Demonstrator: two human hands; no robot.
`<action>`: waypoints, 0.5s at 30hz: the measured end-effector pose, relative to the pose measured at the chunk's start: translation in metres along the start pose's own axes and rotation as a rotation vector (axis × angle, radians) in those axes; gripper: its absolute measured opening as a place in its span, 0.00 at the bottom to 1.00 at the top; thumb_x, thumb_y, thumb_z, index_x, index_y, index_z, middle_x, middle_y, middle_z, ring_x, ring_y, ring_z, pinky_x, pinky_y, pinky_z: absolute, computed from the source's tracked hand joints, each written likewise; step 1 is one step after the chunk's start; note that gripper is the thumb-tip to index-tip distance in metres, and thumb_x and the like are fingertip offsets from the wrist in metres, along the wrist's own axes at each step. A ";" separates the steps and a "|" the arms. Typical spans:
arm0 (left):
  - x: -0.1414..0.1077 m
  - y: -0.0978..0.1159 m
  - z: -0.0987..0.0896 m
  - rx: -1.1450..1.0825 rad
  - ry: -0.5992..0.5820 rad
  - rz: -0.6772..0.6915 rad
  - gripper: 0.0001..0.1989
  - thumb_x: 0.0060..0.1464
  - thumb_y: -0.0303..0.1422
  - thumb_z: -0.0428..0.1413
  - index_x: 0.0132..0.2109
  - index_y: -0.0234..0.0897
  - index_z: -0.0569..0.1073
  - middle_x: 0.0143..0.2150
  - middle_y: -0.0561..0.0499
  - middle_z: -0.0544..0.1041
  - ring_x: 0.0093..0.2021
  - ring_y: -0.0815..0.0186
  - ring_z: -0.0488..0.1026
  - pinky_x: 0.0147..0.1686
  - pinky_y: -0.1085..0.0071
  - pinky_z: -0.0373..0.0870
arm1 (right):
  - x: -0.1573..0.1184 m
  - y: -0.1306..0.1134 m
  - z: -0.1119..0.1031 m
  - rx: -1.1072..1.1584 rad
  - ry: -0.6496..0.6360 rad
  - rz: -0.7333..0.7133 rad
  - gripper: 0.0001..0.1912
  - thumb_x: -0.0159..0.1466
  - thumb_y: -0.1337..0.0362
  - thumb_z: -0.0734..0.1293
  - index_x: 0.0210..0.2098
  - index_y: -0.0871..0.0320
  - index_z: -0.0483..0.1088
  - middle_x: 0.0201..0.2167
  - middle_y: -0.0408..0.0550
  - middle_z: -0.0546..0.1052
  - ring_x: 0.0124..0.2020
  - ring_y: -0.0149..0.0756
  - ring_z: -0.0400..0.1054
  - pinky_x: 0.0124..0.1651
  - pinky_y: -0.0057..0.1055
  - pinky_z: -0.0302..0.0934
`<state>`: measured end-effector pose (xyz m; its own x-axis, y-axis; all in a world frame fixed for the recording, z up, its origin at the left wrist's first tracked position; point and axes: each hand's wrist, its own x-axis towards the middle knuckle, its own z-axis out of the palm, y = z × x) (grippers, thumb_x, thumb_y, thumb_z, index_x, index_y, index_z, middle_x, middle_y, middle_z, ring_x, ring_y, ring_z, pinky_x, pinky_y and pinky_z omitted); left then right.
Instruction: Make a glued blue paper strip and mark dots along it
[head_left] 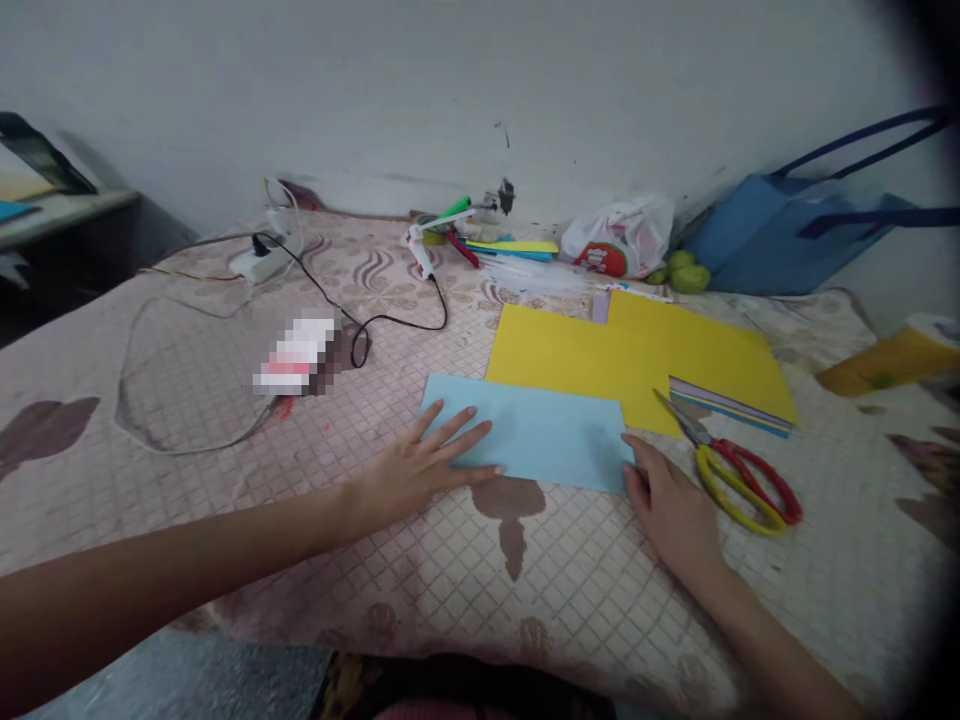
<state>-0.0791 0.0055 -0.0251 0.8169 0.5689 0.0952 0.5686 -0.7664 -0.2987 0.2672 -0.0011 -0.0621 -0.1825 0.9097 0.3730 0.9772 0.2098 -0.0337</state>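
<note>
A light blue sheet of paper (pixel 540 425) lies lengthwise on the patterned cloth before me. My left hand (pixel 439 455) rests on its left end, fingers spread out flat and holding nothing. At the right end, my right hand (pixel 667 495) has its thumb and forefinger closed at the paper's short edge; its other fingers are curled and partly hidden. Just beyond the blue sheet are yellow sheets of paper (pixel 562 345), which it partly overlaps. Scissors (pixel 724 465) with one red and one yellow handle lie right of my right hand, their tip over the yellow paper.
A glue gun (pixel 420 255) with a black cord stands toward the wall, left of a white plastic bag (pixel 622 235). Green fruit (pixel 686 272) and a blue bag (pixel 780 235) are at back right. A power strip (pixel 262 262) and a pixelated object (pixel 296 355) lie left, among cables.
</note>
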 end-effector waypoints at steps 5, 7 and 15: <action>0.001 0.000 0.000 0.037 -0.010 0.033 0.38 0.53 0.27 0.52 0.65 0.52 0.43 0.67 0.49 0.47 0.67 0.52 0.41 0.61 0.45 0.45 | 0.000 -0.001 -0.003 0.049 -0.032 0.023 0.19 0.64 0.66 0.55 0.53 0.60 0.62 0.38 0.54 0.76 0.36 0.43 0.71 0.36 0.38 0.65; 0.001 0.000 -0.001 0.052 -0.012 0.032 0.36 0.54 0.27 0.51 0.65 0.50 0.45 0.67 0.48 0.49 0.66 0.52 0.42 0.61 0.46 0.45 | 0.000 -0.001 -0.004 0.070 -0.042 0.029 0.19 0.63 0.66 0.55 0.53 0.61 0.62 0.38 0.54 0.76 0.36 0.43 0.71 0.37 0.38 0.65; 0.001 0.000 0.003 0.008 -0.016 0.041 0.36 0.53 0.26 0.52 0.64 0.49 0.48 0.66 0.49 0.53 0.65 0.53 0.47 0.61 0.47 0.45 | 0.000 -0.002 -0.005 0.093 -0.037 0.028 0.19 0.63 0.66 0.55 0.53 0.60 0.61 0.38 0.55 0.75 0.37 0.43 0.71 0.37 0.39 0.65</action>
<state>-0.0788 0.0066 -0.0279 0.8377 0.5419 0.0675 0.5339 -0.7868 -0.3096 0.2653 -0.0032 -0.0573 -0.1609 0.9281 0.3359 0.9679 0.2149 -0.1301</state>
